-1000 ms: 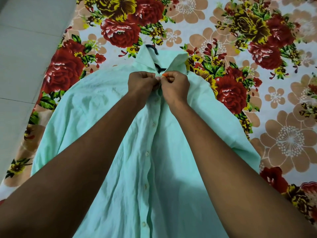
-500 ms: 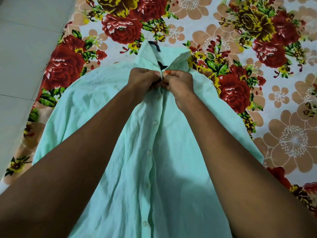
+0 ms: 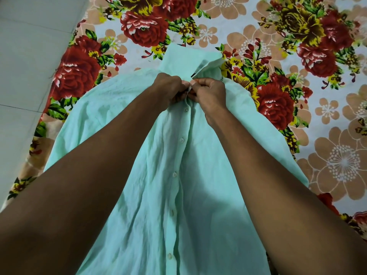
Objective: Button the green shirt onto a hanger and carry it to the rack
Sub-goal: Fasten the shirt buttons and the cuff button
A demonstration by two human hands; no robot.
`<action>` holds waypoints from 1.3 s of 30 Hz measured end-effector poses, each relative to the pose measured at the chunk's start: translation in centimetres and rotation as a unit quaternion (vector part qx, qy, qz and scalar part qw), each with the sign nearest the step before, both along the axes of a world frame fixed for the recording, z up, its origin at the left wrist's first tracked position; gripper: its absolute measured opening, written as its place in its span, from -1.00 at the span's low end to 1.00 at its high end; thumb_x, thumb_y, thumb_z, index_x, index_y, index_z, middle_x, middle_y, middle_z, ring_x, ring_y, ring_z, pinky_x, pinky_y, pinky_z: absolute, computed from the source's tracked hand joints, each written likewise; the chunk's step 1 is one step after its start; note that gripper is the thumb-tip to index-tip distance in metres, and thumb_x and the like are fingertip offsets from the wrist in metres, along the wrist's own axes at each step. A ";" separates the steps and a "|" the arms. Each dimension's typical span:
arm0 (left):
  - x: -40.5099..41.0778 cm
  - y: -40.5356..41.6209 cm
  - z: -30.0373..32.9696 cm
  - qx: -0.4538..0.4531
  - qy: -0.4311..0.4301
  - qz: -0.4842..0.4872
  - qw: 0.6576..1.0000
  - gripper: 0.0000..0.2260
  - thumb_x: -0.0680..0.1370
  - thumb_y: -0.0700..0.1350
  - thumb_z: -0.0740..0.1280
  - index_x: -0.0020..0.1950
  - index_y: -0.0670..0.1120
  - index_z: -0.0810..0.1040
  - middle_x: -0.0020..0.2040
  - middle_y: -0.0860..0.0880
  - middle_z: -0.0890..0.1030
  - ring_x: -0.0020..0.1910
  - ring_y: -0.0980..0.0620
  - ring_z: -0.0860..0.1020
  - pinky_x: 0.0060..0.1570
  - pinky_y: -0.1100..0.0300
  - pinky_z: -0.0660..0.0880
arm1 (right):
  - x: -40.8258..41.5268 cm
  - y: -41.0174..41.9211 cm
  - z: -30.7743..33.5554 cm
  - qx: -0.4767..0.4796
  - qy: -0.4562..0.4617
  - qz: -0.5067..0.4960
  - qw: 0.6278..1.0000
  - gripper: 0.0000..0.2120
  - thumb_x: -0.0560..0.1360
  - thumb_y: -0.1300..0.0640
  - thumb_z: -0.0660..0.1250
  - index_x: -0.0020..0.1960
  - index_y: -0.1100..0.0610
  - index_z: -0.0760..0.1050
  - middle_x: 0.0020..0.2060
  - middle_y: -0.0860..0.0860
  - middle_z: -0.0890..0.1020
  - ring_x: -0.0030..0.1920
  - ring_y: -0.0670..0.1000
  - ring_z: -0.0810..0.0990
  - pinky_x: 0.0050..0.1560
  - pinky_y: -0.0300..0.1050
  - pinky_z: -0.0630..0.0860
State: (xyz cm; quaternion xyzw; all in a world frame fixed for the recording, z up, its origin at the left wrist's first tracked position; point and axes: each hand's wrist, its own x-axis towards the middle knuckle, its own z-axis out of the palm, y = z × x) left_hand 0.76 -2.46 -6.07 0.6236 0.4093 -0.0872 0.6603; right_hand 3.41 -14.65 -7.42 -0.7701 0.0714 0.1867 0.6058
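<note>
The green shirt point(image 3: 139, 195) lies spread front-up on a flowered bedsheet point(image 3: 297, 46), its collar point(image 3: 188, 58) pointing to twelve o'clock and its tail running off the bottom edge at six. It fills the middle of the view, shoulders sloping out toward nine and three. A row of pale buttons point(image 3: 181, 139) runs down the front placket from just under the hands to the lower edge, and the cloth there is creased in long folds.

Right at the top of that placket, just below the collar, both hands meet. The left hand point(image 3: 168, 86) has its fingers curled in and pinches the shirt's edge from the nine o'clock side; the right hand point(image 3: 210, 92) does the same from three o'clock, fingers bent, thumb and fingertips nipping the fabric. Their knuckles all but touch. A sliver of something dark point(image 3: 193, 75) shows in the collar's opening just above them; I can't tell what it is from here. Both bare forearms reach in from the lower corners, crossing over the shirt's body.

Beyond the shirt, the sheet's big red roses and tan blossoms spread to twelve and three. At nine o'clock lies a pale tiled floor point(image 3: 25, 76)
</note>
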 end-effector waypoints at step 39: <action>-39.2 0.2 3.5 0.479 -0.103 0.030 0.871 -0.88 0.53 -0.20 0.39 0.06 -0.14 0.60 -0.03 -0.01 0.64 -0.06 -0.01 0.58 -0.09 -0.01 0.56 | -31.0 2.2 1.8 -0.142 -0.388 0.341 0.845 -0.81 0.57 0.20 0.32 0.15 0.20 0.61 0.06 0.10 0.64 0.10 0.15 0.57 0.21 -0.14 0.43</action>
